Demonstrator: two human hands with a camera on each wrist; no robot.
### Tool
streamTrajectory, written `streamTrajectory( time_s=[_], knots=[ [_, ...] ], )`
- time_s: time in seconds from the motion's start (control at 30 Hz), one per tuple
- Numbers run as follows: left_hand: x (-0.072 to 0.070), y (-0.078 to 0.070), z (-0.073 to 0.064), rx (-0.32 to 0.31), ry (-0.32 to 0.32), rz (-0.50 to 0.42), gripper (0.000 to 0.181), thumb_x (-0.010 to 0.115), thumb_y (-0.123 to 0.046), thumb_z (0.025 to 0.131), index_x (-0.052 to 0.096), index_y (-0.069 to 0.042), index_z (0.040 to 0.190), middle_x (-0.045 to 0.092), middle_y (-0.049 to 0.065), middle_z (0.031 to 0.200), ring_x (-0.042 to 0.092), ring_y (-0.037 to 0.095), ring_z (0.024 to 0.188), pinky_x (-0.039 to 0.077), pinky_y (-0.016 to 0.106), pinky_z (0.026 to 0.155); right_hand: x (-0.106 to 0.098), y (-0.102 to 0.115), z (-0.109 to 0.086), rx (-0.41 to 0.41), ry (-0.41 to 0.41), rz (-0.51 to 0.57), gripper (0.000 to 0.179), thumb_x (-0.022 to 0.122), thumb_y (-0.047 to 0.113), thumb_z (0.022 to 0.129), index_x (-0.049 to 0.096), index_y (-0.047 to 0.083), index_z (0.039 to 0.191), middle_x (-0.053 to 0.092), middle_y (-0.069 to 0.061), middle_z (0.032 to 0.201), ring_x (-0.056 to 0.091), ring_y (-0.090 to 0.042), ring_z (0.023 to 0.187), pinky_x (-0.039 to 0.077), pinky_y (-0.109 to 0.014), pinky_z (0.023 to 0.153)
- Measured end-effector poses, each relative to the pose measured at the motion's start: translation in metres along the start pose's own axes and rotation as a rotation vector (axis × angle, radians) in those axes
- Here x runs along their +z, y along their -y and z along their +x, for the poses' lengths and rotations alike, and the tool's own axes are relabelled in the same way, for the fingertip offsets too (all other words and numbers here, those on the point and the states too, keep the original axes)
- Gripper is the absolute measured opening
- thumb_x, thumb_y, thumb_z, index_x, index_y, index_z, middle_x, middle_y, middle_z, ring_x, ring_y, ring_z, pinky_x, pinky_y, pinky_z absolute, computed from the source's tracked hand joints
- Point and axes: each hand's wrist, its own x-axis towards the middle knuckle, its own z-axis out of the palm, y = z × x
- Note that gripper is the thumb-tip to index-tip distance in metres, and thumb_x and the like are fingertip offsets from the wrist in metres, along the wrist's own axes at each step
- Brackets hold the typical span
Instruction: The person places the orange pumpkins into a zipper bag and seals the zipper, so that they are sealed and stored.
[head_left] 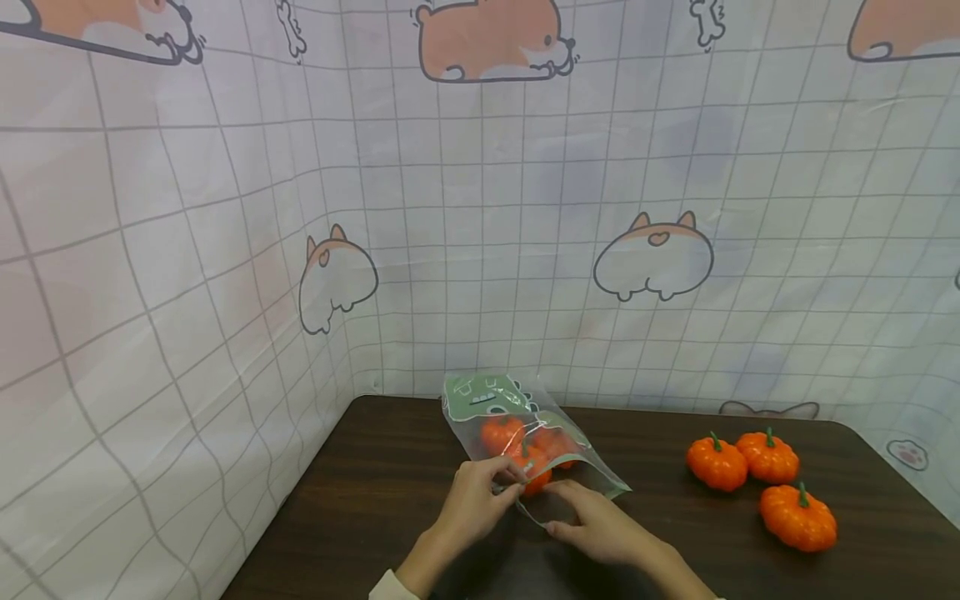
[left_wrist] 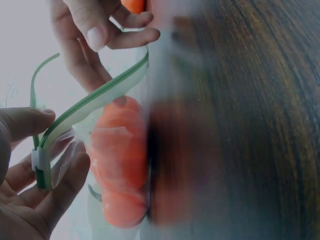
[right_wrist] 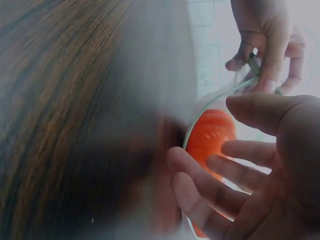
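A clear zip bag (head_left: 480,397) with a green cartoon print lies on the table, its mouth toward me. Inside it sit small orange pumpkins (head_left: 501,433). My left hand (head_left: 474,497) pinches the left end of the mouth, beside a white slider (left_wrist: 40,159) on the green zip strip (left_wrist: 95,97). At the right part of the mouth is my right hand (head_left: 596,521), its thumb and fingers spread apart around the gaping rim. In the right wrist view, the fingers (right_wrist: 245,172) of that hand partly cover a pumpkin (right_wrist: 212,132); whether they touch it, I cannot tell.
Three more orange pumpkins (head_left: 798,518) with green stems stand in a group on the right of the dark wooden table (head_left: 360,483). A white gridded cloth (head_left: 480,208) with cartoon dogs hangs behind the table and along both sides.
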Motion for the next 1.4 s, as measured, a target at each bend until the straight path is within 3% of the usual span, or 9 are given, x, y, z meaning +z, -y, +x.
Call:
streamTrajectory(
  time_s=[0.13, 0.27, 0.47, 0.8, 1.07, 1.23, 1.4],
  knots=[
    [0.001, 0.0, 0.0, -0.002, -0.003, -0.013, 0.006, 0.078, -0.009, 0.088, 0.075, -0.014, 0.09, 0.08, -0.002, 0.092, 0.072, 0.005, 0.083, 0.055, 0.02, 0.07, -0.007, -0.001, -0.006, -0.003, 0.022, 0.059, 0.052, 0.067, 0.033, 0.099, 0.055, 0.002, 0.14, 0.06, -0.019, 0.14, 0.066, -0.011, 0.09, 0.056, -0.032, 0.078],
    [0.001, -0.001, 0.0, -0.003, -0.009, -0.016, 0.007, 0.078, -0.009, 0.088, 0.075, -0.015, 0.09, 0.08, -0.003, 0.092, 0.072, 0.004, 0.083, 0.054, 0.019, 0.07, -0.018, -0.002, -0.013, -0.007, 0.027, 0.136, 0.041, 0.065, 0.029, 0.101, 0.06, 0.006, 0.134, 0.066, -0.015, 0.128, 0.062, -0.004, 0.083, 0.052, -0.023, 0.069],
    [0.001, -0.001, 0.0, -0.006, -0.008, -0.028, 0.006, 0.078, -0.008, 0.088, 0.075, -0.013, 0.089, 0.08, -0.001, 0.09, 0.071, 0.003, 0.081, 0.053, 0.018, 0.069, -0.041, -0.005, -0.021, -0.04, -0.036, 0.165, 0.026, 0.062, 0.03, 0.102, 0.066, 0.018, 0.125, 0.072, -0.006, 0.112, 0.068, -0.01, 0.086, 0.055, -0.026, 0.071],
    [0.001, -0.001, 0.0, -0.004, -0.016, -0.025, 0.009, 0.079, -0.008, 0.087, 0.076, -0.016, 0.09, 0.079, -0.003, 0.088, 0.071, 0.002, 0.08, 0.055, 0.02, 0.07, -0.08, -0.019, -0.028, 0.039, -0.276, 0.189, 0.024, 0.065, 0.025, 0.101, 0.066, 0.009, 0.12, 0.073, -0.01, 0.1, 0.069, -0.016, 0.081, 0.058, -0.03, 0.07],
    [0.001, -0.001, -0.001, -0.008, -0.015, -0.033, 0.009, 0.079, -0.008, 0.088, 0.076, -0.016, 0.091, 0.08, -0.001, 0.089, 0.071, 0.003, 0.08, 0.055, 0.02, 0.071, -0.098, -0.033, -0.027, 0.136, -0.441, 0.1, 0.025, 0.065, 0.024, 0.101, 0.066, 0.007, 0.12, 0.072, -0.01, 0.107, 0.068, -0.017, 0.085, 0.054, -0.025, 0.071],
    [0.0, 0.0, 0.0, 0.002, -0.016, -0.014, 0.009, 0.079, -0.01, 0.088, 0.075, -0.018, 0.09, 0.079, -0.003, 0.089, 0.071, 0.003, 0.082, 0.055, 0.021, 0.072, -0.109, -0.04, -0.029, 0.245, -0.503, 0.009, 0.03, 0.062, 0.032, 0.103, 0.065, 0.011, 0.124, 0.07, -0.01, 0.116, 0.064, -0.019, 0.099, 0.052, -0.026, 0.076],
    [-0.001, 0.0, 0.0, -0.005, -0.017, -0.017, 0.009, 0.079, -0.009, 0.088, 0.075, -0.017, 0.091, 0.079, -0.004, 0.089, 0.072, 0.003, 0.082, 0.055, 0.021, 0.071, -0.114, -0.049, -0.033, 0.273, -0.541, -0.019, 0.034, 0.062, 0.031, 0.102, 0.064, 0.007, 0.126, 0.069, -0.015, 0.122, 0.064, -0.03, 0.109, 0.05, -0.023, 0.081]
  ],
)
